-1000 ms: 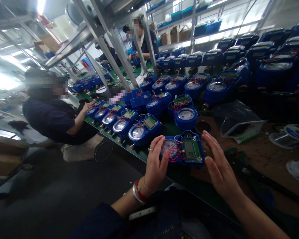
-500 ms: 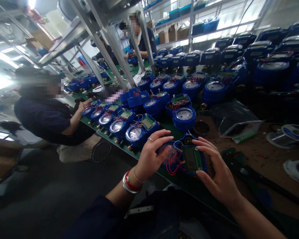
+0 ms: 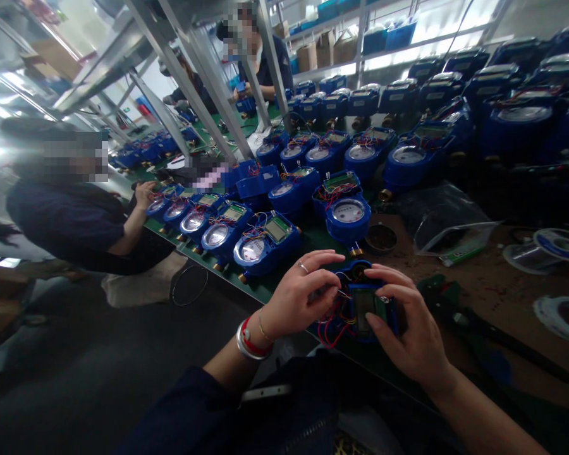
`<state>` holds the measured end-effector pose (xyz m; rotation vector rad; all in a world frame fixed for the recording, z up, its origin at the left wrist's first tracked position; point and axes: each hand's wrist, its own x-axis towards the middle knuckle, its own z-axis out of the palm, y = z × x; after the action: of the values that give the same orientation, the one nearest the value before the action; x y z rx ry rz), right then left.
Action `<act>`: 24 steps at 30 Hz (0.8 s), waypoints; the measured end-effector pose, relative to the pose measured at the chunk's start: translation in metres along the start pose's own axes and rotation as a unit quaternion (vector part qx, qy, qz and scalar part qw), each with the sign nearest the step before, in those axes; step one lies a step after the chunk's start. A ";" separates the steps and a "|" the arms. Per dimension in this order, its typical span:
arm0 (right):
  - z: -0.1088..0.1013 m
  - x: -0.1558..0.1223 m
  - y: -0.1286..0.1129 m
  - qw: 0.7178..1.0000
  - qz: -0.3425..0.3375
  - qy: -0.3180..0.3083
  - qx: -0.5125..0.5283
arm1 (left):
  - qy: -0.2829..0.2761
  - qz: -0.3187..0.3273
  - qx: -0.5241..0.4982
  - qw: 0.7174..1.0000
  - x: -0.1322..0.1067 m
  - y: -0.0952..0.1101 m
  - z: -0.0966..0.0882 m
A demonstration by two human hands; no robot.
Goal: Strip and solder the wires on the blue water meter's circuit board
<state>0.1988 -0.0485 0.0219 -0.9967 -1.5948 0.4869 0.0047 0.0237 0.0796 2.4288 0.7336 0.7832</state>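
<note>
A blue water meter (image 3: pixel 360 268) lies on the bench in front of me, a display circuit board (image 3: pixel 364 316) at its near end. My right hand (image 3: pixel 410 325) holds the board by its right side, thumb on the screen and fingers over the far edge. Beside it my left hand (image 3: pixel 303 294) is closed in a pinch at thin wires (image 3: pixel 334 325) coming from the board. The wires are red, yellow and white. Much of the meter is hidden behind both hands.
Several blue meters (image 3: pixel 251 249) stand in rows to the left and behind. A solder wire spool (image 3: pixel 559 243), a clear plastic bag (image 3: pixel 448 221), a round tin (image 3: pixel 380 237) and a dark tool (image 3: pixel 493 328) lie to the right. A co-worker (image 3: pixel 71 215) sits at the left.
My left hand has moved right and its spread fingers have closed in a pinch at the wires. My right thumb has shifted from the board's near edge onto the screen.
</note>
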 end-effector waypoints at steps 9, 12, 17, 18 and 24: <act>0.001 0.002 0.000 1.000 0.002 -0.003 0.010 | 0.029 0.010 -0.052 0.998 -0.004 -0.001 0.000; 0.001 0.003 0.000 1.000 0.007 -0.002 0.014 | 0.052 0.005 -0.063 0.997 -0.006 0.000 -0.002; 0.001 0.003 -0.001 1.000 -0.003 0.000 0.017 | 0.088 0.009 -0.069 0.994 -0.005 0.003 -0.002; 0.002 0.003 -0.001 1.000 -0.004 0.004 0.019 | 0.092 0.007 -0.068 0.993 -0.004 0.002 -0.002; 0.001 0.002 0.002 1.000 0.004 0.013 0.002 | 0.126 -0.022 -0.069 0.989 -0.001 -0.005 0.004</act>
<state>0.1984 -0.0456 0.0212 -1.0026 -1.5673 0.4806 0.0043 0.0257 0.0734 2.2080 0.7961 1.0980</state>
